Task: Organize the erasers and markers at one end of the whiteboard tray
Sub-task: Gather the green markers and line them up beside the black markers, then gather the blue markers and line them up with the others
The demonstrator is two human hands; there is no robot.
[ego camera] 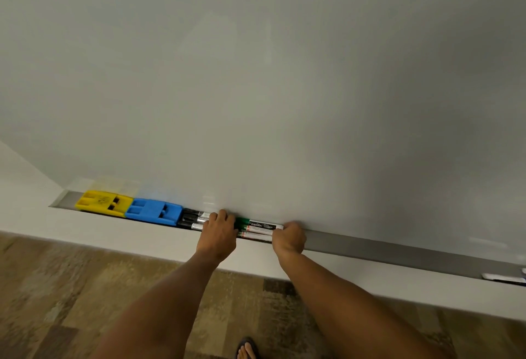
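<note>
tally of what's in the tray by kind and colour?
Yellow eraser: 1
Blue eraser: 1
Black-capped markers: 3 visible
Green-capped markers: 3 visible
Total: 8 visible; the left hand and right hand cover parts of the markers, so more may be hidden.

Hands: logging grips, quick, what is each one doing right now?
Left hand: fingers curled over the black markers in the tray.
Right hand: fingers curled on the end of the green markers.
</note>
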